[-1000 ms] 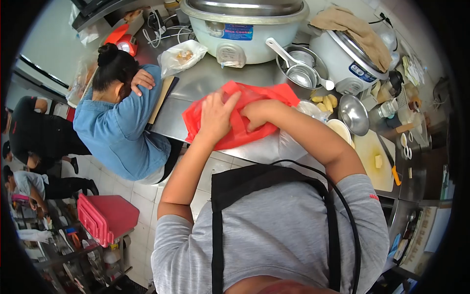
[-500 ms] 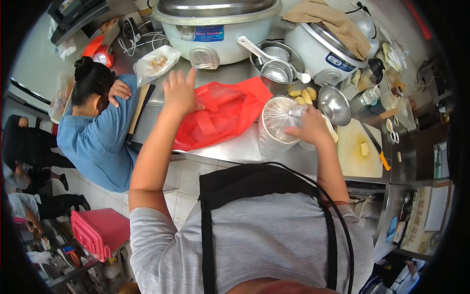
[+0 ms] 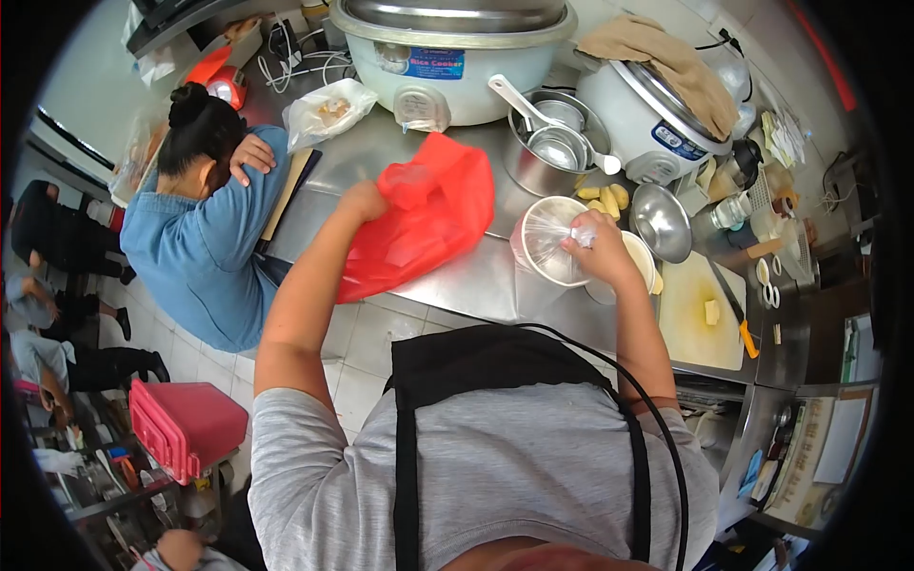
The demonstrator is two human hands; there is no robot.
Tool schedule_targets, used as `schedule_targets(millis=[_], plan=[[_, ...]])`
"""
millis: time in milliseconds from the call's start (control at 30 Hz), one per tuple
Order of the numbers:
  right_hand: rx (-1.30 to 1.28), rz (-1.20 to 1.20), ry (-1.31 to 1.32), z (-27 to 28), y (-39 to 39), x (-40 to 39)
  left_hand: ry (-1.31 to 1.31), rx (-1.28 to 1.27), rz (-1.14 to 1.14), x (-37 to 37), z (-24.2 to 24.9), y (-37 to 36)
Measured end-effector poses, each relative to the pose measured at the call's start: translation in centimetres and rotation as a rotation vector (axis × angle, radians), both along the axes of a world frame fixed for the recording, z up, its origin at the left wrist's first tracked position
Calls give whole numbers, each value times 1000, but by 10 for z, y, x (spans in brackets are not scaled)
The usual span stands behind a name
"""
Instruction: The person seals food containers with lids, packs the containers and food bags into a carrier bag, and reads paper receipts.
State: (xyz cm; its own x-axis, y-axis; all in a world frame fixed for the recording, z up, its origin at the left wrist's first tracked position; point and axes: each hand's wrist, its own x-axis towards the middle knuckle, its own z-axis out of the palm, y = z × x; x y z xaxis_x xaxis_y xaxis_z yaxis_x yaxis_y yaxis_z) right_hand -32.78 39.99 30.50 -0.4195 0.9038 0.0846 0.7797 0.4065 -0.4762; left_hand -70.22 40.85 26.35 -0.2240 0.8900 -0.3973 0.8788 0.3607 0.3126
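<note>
A red bag (image 3: 428,224) lies spread on the steel counter (image 3: 457,285), its front part over the edge. My left hand (image 3: 365,202) is closed on the bag's left side. To the right stands a white tub (image 3: 535,252) wrapped in clear plastic, gathered into a twist at the top. My right hand (image 3: 598,246) grips this gathered plastic. Behind my right hand, a second white container (image 3: 640,255) is partly hidden. Yellow peeled pieces (image 3: 609,198) lie just behind the tub, beside a metal bowl (image 3: 661,222).
Two rice cookers (image 3: 457,71) (image 3: 638,109) stand at the back, near a pot (image 3: 533,171) with ladles. A cutting board (image 3: 700,314) and an orange-handled knife (image 3: 749,338) lie right. A person in blue (image 3: 200,247) leans on the counter at left.
My left hand has moved down from above the bag and closed on it. The bag's shape has changed. My right hand has closed round the gathered plastic. The view has shifted slightly.
</note>
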Motion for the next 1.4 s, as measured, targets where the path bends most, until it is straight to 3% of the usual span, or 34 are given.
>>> schedule_targets(millis=[67,200,300,367,500,600,700,900,967,1033,1100,1167,1200,1300,1367,1400], plan=[[-123,17,49,2,10,7,-101,-40,83,0,8,-4],[-442,183,119,9,34,15,-610,11,251,-14,-14,-3],[-472,178,167,21,33,11,-883,-59,391,-8,6,-8],[-422,170,146,11,38,12,-974,-36,438,4,30,-19],[-291,151,153,17,31,1,-956,65,439,9,20,-25],[-210,132,116,55,23,-13,-1092,97,436,20,22,-40],[-200,170,151,106,21,-30,-1255,96,582,31,22,-49],[-173,341,408,184,16,-88,-1491,123,646,41,-2,-52],[-211,381,492,186,18,-115,-1588,167,614,42,-18,-52],[-254,386,549,177,15,-140,-1718,181,424,48,-8,-57],[-268,358,526,148,17,-160,-1537,510,141,59,23,-69],[-280,496,553,112,17,-178,-1306,812,-128,69,59,-85],[-188,477,499,95,13,-185,-1173,951,-257,69,65,-91],[-198,486,510,37,16,-202,-1111,722,-135,51,20,-100],[13,511,416,9,12,-206,-1654,167,773,7,-65,-105],[63,513,386,6,7,-204,-1538,185,842,1,-64,-111]])
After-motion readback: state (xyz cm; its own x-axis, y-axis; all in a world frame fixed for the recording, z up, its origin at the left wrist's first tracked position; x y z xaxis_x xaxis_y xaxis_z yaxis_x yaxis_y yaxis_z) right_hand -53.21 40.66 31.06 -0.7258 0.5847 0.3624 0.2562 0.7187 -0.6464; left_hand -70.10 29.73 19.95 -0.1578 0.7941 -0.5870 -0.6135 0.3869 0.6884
